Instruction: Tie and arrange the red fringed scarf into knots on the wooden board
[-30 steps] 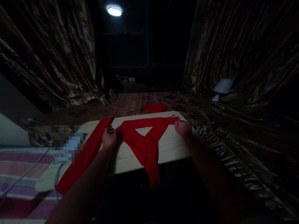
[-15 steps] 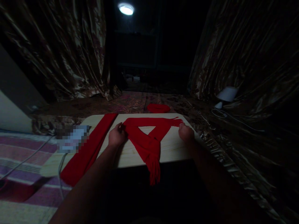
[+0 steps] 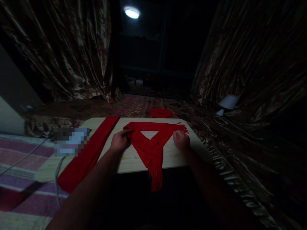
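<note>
A red fringed scarf (image 3: 148, 150) lies folded into a triangle on a pale wooden board (image 3: 175, 156), one tasselled end hanging over the near edge. My left hand (image 3: 121, 140) is closed on the scarf's left corner. My right hand (image 3: 181, 140) is curled by the scarf's right side, just below its fringed end; whether it grips the cloth is unclear. A second red scarf (image 3: 88, 156) lies stretched out diagonally on the board's left part.
A small red cloth (image 3: 161, 112) lies beyond the board's far edge. A blurred pale object (image 3: 70, 141) with a cable sits at the board's left. A white lamp (image 3: 226, 103) stands at right. Dark patterned curtains hang on both sides. Striped bedding lies at left.
My right hand has moved left and nearer, off the scarf's fringed end. My left hand stays on the left corner. The camera has shifted slightly.
</note>
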Motion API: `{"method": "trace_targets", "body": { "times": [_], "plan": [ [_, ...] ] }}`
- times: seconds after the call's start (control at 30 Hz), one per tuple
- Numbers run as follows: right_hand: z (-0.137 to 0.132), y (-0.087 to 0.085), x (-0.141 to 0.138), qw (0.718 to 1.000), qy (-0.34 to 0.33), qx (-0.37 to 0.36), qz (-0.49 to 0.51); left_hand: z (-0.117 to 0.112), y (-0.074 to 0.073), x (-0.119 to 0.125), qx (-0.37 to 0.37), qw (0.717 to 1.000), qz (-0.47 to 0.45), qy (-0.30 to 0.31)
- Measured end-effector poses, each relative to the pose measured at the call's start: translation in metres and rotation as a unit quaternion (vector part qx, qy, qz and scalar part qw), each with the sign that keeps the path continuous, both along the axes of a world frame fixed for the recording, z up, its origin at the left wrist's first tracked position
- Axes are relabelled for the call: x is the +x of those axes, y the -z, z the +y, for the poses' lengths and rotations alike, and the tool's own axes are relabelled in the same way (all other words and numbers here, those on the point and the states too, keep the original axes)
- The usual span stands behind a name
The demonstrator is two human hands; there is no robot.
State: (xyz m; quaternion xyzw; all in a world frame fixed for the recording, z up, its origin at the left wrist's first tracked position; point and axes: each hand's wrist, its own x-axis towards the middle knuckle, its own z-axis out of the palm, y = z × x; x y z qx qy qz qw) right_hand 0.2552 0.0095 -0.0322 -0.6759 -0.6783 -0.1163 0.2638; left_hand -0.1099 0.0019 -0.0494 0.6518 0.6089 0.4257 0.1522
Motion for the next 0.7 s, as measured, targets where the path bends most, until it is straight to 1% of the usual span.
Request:
{"method": "trace_targets", "body": {
  "times": [0.07, 0.13, 0.2, 0.27, 0.33, 0.4, 0.5, 0.6, 0.7],
  "plan": [
    [-0.006, -0.003, -0.023, 0.999, -0.048, -0.003, 0.016, 0.001, 0.002, 0.0, -0.01, 1.0, 0.0, 0.003],
    [-0.011, -0.01, -0.049, 0.994, -0.107, -0.016, 0.027, 0.001, 0.003, 0.001, -0.005, 1.0, -0.022, 0.007],
    [-0.016, -0.02, -0.078, 0.984, -0.172, -0.044, 0.029, 0.002, 0.005, 0.001, 0.005, 0.999, -0.041, 0.012],
    [-0.019, -0.031, -0.107, 0.967, -0.238, -0.09, 0.013, 0.002, 0.006, 0.001, 0.013, 0.999, -0.048, 0.013],
    [-0.021, -0.039, -0.133, 0.953, -0.277, -0.121, -0.008, 0.003, 0.007, -0.001, 0.019, 0.999, -0.043, 0.013],
    [-0.022, -0.044, -0.155, 0.941, -0.307, -0.137, -0.039, 0.004, 0.007, -0.002, 0.014, 0.999, -0.035, 0.006],
    [-0.021, -0.046, -0.178, 0.934, -0.315, -0.152, -0.068, 0.004, 0.007, -0.003, 0.002, 1.0, -0.019, -0.004],
    [-0.014, -0.047, -0.191, 0.946, -0.274, -0.167, -0.052, 0.003, 0.006, -0.001, 0.015, 1.0, -0.007, -0.001],
    [0.001, -0.045, -0.193, 0.955, -0.217, -0.202, 0.013, 0.002, 0.005, 0.001, 0.011, 1.0, -0.022, 0.003]
  ]
}}
